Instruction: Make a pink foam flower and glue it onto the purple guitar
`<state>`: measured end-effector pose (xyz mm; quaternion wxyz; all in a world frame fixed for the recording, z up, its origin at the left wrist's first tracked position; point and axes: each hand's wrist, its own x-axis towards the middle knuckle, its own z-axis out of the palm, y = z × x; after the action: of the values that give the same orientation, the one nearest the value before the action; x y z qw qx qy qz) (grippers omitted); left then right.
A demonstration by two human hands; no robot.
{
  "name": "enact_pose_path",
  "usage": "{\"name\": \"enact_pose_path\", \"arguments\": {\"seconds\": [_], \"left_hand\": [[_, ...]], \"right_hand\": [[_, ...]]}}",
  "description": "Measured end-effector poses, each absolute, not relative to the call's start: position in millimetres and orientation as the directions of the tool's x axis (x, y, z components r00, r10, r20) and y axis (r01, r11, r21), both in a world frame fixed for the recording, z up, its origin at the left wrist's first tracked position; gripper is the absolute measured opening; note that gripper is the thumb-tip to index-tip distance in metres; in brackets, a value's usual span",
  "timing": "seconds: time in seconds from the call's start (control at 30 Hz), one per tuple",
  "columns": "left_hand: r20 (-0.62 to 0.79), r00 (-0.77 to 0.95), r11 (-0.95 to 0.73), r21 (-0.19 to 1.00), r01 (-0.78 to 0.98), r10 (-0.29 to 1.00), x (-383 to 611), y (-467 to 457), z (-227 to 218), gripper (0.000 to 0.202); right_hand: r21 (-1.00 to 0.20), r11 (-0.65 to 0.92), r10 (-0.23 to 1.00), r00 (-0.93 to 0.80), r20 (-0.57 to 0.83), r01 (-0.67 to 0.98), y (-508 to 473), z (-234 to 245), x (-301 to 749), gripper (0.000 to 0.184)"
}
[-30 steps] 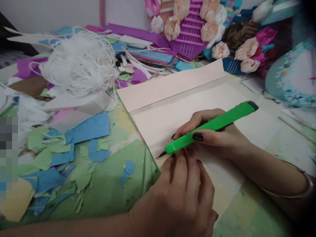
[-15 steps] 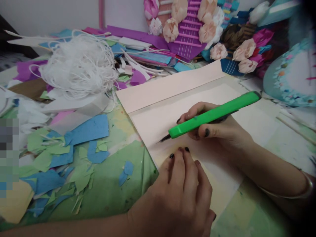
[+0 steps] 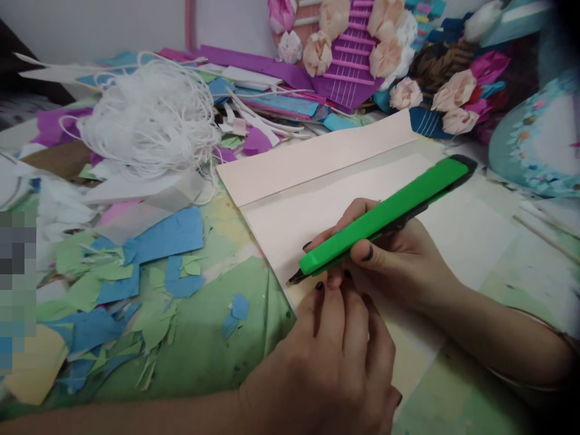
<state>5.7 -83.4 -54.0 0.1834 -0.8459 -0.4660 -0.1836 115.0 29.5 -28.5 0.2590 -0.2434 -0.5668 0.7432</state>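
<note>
My right hand (image 3: 403, 263) is closed around a green utility knife (image 3: 385, 214) with a black end. The knife slants from upper right to lower left, and its blade tip points at the left edge of a pale sheet of paper (image 3: 308, 211). Whether the tip touches the sheet I cannot tell. On the lower part of the sheet lies my left hand (image 3: 339, 356), palm down, its fingers stretched out and close together just under the blade. Along the sheet's far side rests a pinkish paper strip (image 3: 317, 160).
A tangle of white cord (image 3: 151, 121) sits on paper scraps at the left. Blue and green paper offcuts (image 3: 172, 232) litter the green table cover (image 3: 217, 362). Behind stand a purple guitar-shaped craft (image 3: 353, 60) with paper flowers and a light-blue decorated piece (image 3: 516, 139).
The knife has moved down and left toward the sheet's left edge, with my right hand following. My left hand stays nearly in place on the paper. The view has shifted slightly.
</note>
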Motion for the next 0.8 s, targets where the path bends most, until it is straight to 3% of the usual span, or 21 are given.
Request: {"name": "enact_pose_path", "arguments": {"seconds": [0.13, 0.8], "left_hand": [[0.478, 0.509, -0.506, -0.147, 0.85, 0.716, 5.0, -83.6, -54.0, 0.049], [0.501, 0.507, -0.506, -0.151, 0.849, 0.701, 4.9, -82.8, -55.4, 0.049]], "right_hand": [[-0.983, -0.153, 0.685, -0.728, -0.032, -0.1, 30.9, -29.1, 114.1, 0.024], [-0.977, -0.167, 0.689, -0.725, -0.016, -0.136, 30.7, -32.2, 115.2, 0.023]]}}
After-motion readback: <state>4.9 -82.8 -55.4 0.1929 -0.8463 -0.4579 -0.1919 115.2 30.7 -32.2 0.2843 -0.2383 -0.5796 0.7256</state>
